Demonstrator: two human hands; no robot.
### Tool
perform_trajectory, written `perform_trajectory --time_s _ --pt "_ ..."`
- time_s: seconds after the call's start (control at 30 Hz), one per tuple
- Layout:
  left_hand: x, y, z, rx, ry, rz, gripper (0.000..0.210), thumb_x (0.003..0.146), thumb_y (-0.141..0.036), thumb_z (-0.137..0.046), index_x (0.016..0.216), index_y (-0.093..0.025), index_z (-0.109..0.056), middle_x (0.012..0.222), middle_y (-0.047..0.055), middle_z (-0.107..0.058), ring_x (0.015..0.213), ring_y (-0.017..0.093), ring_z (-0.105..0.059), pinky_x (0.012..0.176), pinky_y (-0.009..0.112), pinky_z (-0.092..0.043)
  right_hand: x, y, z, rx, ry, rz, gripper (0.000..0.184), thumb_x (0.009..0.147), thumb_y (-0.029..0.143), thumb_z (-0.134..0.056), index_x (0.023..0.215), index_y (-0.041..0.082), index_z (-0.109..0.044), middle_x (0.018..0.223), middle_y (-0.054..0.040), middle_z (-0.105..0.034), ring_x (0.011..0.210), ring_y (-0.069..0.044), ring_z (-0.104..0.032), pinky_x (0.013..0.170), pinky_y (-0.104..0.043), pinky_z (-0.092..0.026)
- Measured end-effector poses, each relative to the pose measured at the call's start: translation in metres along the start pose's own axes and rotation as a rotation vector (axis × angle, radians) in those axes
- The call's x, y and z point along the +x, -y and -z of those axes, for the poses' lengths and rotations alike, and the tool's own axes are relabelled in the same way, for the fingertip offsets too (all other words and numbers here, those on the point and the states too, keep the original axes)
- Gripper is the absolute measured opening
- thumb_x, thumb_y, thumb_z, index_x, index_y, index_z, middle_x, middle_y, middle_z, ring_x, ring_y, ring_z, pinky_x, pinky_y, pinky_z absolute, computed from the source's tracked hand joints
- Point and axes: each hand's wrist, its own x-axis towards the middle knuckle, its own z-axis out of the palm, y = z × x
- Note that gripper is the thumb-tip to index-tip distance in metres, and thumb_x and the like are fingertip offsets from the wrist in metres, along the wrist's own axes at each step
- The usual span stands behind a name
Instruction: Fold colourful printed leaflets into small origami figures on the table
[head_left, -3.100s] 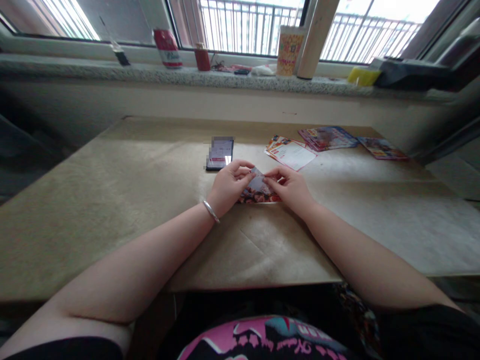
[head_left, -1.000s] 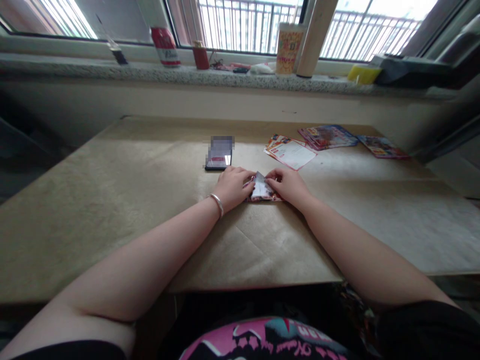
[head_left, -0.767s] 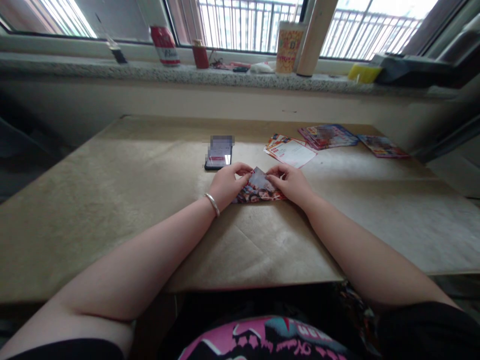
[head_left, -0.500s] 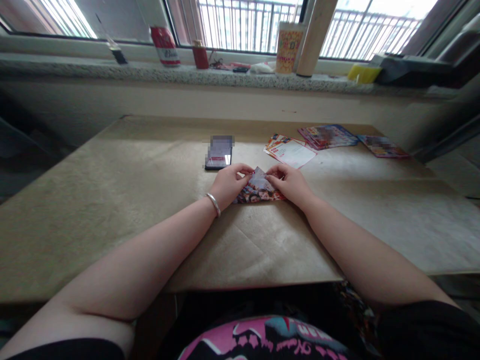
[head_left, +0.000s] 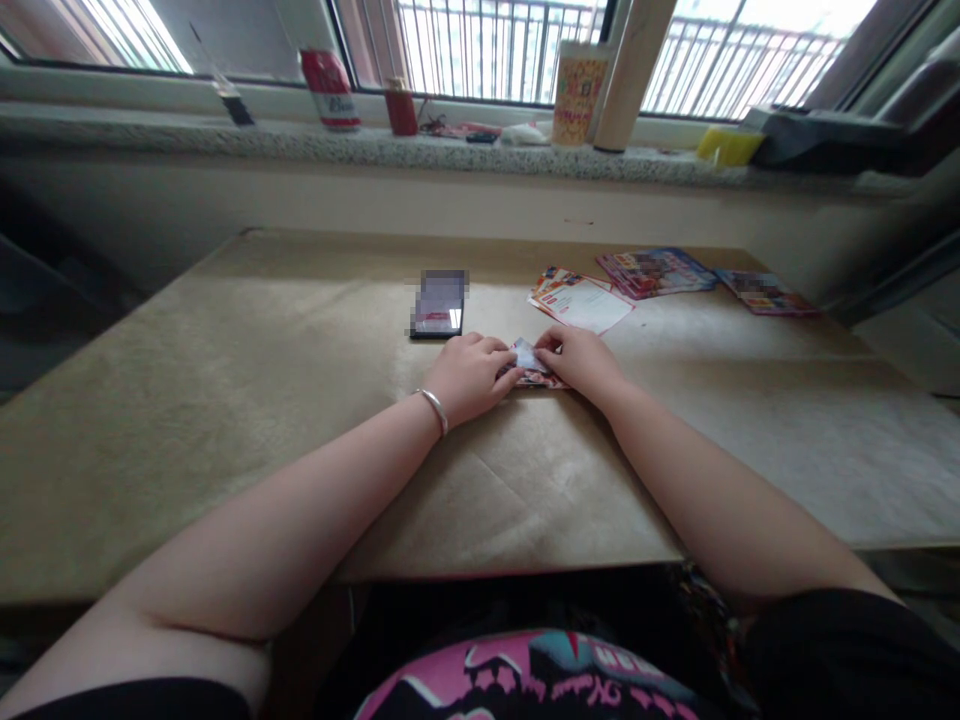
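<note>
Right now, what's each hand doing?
Left hand: resting on the folded glossy multicoloured paper; whether gripping cannot be told.
Right hand: closed, pinching that paper's right side.

Left hand [head_left: 474,378] over printed paper [head_left: 528,358], right hand [head_left: 576,358] holding its side, phone [head_left: 441,318] beyond

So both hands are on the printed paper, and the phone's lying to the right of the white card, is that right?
Not quite: the head view shows the phone lying left of the white card. The left hand and right hand are on the printed paper.
</note>
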Motion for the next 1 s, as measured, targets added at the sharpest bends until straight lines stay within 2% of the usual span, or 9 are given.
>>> perform_trajectory --time_s 0.17,0.27,0.37,0.5,0.73,1.0 --pt "0.001 -0.004 -0.006 -0.002 0.02 0.017 0.042 0.098 -0.043 -0.043 0.123 -0.017 -0.064 0.122 0.01 -0.063 0.112 0.027 -0.052 0.1 0.041 -0.04 0.001 -0.002 0.0 -0.008 0.003 0.029 0.019 0.084 0.031 -0.061 0.098 0.026 -0.073 0.083 -0.0001 -0.073 0.074 -0.015 -0.062 0.064 -0.026 -0.041" --pt "0.0 -0.006 -0.009 0.007 0.036 0.035 0.042 0.098 -0.043 -0.042 0.128 -0.021 -0.06 0.127 0.009 -0.06 0.116 0.028 -0.049 0.102 0.042 -0.039 0.001 -0.002 0.0 -0.038 0.015 0.049 0.021 0.085 0.031 -0.06 0.099 0.027 -0.075 0.086 -0.0019 -0.073 0.078 -0.017 -0.063 0.068 -0.026 -0.043" --pt "0.0 -0.006 -0.01 -0.009 0.057 0.064 0.043 0.098 -0.042 -0.042 0.13 -0.02 -0.058 0.131 0.01 -0.057 0.121 0.028 -0.047 0.106 0.043 -0.037 0.0 0.0 0.0 -0.075 0.004 0.068 0.022 0.086 0.031 -0.059 0.1 0.026 -0.075 0.092 -0.0045 -0.071 0.084 -0.019 -0.063 0.072 -0.028 -0.044" --pt "0.001 -0.004 -0.012 -0.054 0.097 0.058 0.045 0.098 -0.041 -0.041 0.132 -0.016 -0.055 0.141 0.01 -0.052 0.131 0.027 -0.042 0.114 0.042 -0.03 -0.002 0.001 0.0 -0.11 -0.009 0.098 0.027 0.089 0.032 -0.056 0.107 0.028 -0.075 0.096 -0.0061 -0.07 0.085 -0.019 -0.063 0.075 -0.029 -0.045" --pt "0.003 -0.004 -0.013 -0.073 0.183 0.086 0.048 0.098 -0.038 -0.037 0.138 -0.014 -0.047 0.15 0.011 -0.043 0.145 0.026 -0.029 0.122 0.05 -0.013 -0.002 -0.001 -0.003 -0.12 0.004 0.143 0.031 0.091 0.031 -0.053 0.114 0.029 -0.074 0.096 -0.007 -0.067 0.086 -0.018 -0.063 0.078 -0.027 -0.046" --pt "0.004 -0.002 -0.017 -0.087 0.201 0.092 0.057 0.098 -0.038 -0.034 0.148 -0.012 -0.036 0.154 0.012 -0.037 0.146 0.026 -0.026 0.121 0.046 -0.017 0.0 -0.003 -0.003 -0.169 0.059 0.196 0.037 0.091 0.039 -0.053 0.124 0.03 -0.069 0.095 -0.008 -0.064 0.091 -0.02 -0.061 0.08 -0.029 -0.045"
